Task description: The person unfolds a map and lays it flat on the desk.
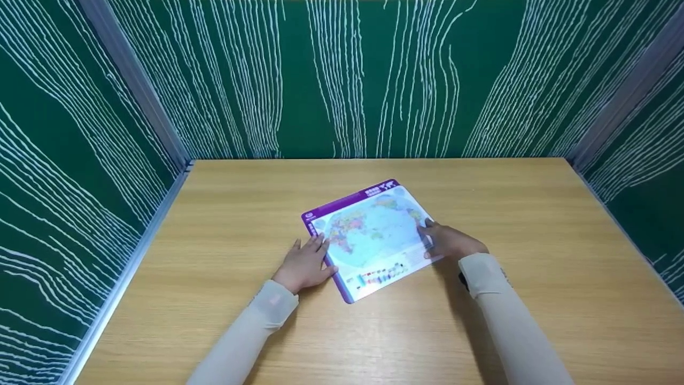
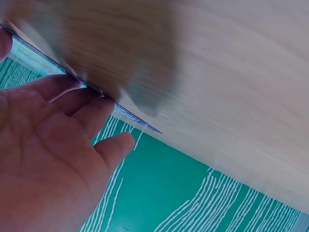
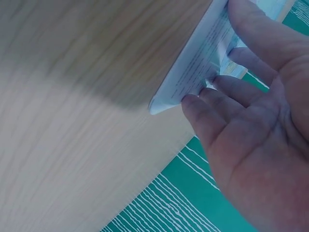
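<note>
A flat world map sheet (image 1: pixel 385 235) with a purple border lies at a slant on the wooden table, its printed side up. On its left edge rests my left hand (image 1: pixel 304 266), fingers spread and the thumb near the lower left side. My right hand (image 1: pixel 451 240) touches the opposite edge with slightly bent fingers. In the left wrist view the sheet (image 2: pixel 36 54) appears almost edge-on beyond the fingertips of the left hand (image 2: pixel 53 140). The right wrist view has fingertips of the right hand (image 3: pixel 256 125) against the printed corner of the sheet (image 3: pixel 198 72).
The wooden table (image 1: pixel 224 214) extends around the sheet. Green panels (image 1: pixel 299 80) with wavy white lines stand behind it and at both sides, joined by grey metal posts (image 1: pixel 133 80).
</note>
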`<state>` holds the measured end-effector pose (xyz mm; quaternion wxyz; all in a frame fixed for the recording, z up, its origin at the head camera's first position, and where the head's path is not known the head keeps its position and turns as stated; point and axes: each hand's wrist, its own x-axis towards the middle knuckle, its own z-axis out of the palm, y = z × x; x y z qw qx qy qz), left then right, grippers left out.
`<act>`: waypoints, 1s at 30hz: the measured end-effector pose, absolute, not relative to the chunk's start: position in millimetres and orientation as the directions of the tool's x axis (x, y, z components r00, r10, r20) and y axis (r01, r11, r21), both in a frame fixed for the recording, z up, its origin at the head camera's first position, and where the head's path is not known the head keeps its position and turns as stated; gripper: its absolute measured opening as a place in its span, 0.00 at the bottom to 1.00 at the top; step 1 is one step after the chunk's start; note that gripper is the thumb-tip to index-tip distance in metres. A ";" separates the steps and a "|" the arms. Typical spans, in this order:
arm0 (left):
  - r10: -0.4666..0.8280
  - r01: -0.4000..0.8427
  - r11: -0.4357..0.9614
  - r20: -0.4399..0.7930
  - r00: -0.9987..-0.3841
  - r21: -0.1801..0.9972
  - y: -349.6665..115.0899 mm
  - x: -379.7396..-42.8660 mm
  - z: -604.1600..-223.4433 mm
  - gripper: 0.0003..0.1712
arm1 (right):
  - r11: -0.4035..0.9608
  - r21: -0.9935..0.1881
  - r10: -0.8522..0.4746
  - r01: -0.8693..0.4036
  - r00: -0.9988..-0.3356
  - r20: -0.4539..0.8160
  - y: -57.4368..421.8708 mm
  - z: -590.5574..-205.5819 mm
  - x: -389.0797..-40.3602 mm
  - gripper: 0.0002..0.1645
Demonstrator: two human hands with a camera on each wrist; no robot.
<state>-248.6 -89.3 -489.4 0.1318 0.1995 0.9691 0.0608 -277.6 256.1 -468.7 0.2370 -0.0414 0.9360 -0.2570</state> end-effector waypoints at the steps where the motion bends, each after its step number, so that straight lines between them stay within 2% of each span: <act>1: 0.404 0.372 0.912 -0.227 -0.886 0.173 -89.1 -248.5 -489.3 0.43 | 0.864 -0.503 -0.210 0.031 -0.886 -0.414 256.3 -469.0 -277.3 0.48; 5: 0.411 0.377 0.908 -0.211 -0.887 0.181 -88.7 -248.1 -489.0 0.43 | 0.862 -0.507 -0.235 -0.009 -0.894 -0.383 256.3 -469.9 -275.9 0.46; 14: 0.400 0.363 0.913 -0.235 -0.886 0.184 -89.3 -248.7 -488.1 0.43 | 0.835 -0.549 -0.216 0.017 -0.909 -0.356 256.4 -473.2 -271.3 0.44; 22: 0.409 0.366 0.909 -0.264 -0.873 0.198 -90.9 -252.5 -486.8 0.44 | 0.863 -0.488 -0.298 -0.132 -0.913 -0.280 259.1 -477.1 -266.8 0.35; 30: 0.450 0.409 0.889 -0.232 -0.862 0.204 -94.2 -257.0 -484.1 0.39 | 0.850 -0.501 -0.298 -0.162 -0.932 -0.205 257.3 -480.3 -256.3 0.36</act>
